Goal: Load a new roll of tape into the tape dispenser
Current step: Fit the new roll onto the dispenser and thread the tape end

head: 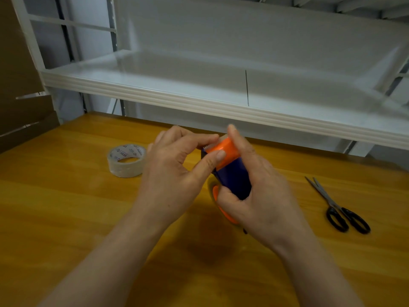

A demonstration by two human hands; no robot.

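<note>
My right hand (pixel 254 196) grips the dispenser (pixel 230 171), long axis running away from me; my left hand (pixel 177 171) pinches its orange tip. The roll (pixel 126 160) lies left, nearer that hand.

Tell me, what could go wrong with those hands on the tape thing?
1. The left hand pinches right beside the dispenser's toothed cutter; a slip could nick a fingertip.
2. The right hand holds the dispenser above the table, so it might drop.
3. The scissors lie close by that forearm and could get knocked.
</note>
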